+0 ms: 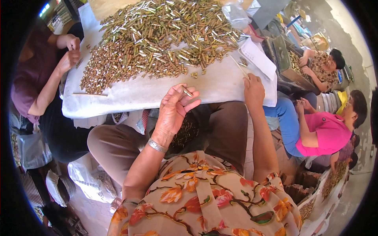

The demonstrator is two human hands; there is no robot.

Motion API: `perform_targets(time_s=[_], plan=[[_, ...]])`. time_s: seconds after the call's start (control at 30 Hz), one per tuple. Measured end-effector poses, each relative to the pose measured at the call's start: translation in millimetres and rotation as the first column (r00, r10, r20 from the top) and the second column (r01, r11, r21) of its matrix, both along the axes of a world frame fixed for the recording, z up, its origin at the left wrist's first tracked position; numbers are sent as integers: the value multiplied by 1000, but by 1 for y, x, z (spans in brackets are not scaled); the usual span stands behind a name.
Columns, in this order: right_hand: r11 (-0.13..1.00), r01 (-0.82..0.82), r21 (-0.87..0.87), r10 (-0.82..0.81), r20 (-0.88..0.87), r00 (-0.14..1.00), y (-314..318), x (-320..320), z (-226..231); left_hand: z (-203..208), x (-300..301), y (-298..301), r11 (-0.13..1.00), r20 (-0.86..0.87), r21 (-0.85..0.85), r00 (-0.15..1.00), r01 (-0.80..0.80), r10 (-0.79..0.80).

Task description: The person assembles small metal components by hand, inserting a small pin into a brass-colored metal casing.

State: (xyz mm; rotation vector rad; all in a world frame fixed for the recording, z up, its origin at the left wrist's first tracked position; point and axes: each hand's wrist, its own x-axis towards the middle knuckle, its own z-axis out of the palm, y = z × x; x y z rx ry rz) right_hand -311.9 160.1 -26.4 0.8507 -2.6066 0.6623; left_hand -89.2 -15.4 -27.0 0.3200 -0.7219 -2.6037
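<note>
One small metal cylinder (188, 91), just off the near side of the brass pile (157, 43), held in the left hand's (170, 105) fingertips; judged light, stiff, slippery, hardly fragile; best gripped mid-barrel; right hand (254, 90), right of the pile, appears to pinch a thin stick (238, 66)

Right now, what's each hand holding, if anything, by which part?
Left hand: small brassy metal piece, by one end. Right hand: thin pale stick, apparently by its near end.

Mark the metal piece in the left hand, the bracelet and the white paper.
Metal piece (188, 92): head view, middle of its length.
Bracelet (157, 146): head view, outer face of the band.
White paper (258, 57): head view, middle of the sheet.
</note>
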Motion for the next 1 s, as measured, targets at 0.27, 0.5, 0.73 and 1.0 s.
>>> perform_targets(time_s=[0.27, 0.5, 0.73, 1.0], plan=[[966, 121, 228, -144, 88, 986, -1, -30, -13, -14, -28, -9, 992, 46, 98, 996, -75, 71], [926, 108, 362, -135, 51, 989, -4, -37, -6, -25, -36, -14, 992, -27, 114, 998, -46, 49], [917, -369, -153, 392, 163, 906, 18, 65, 30, -26, -37, -12, 990, 1, 116, 997, -78, 78], [924, -379, -48, 379, 237, 895, 5, 121, 43, -25, -38, -13, 988, -13, 118, 995, -99, 101]])
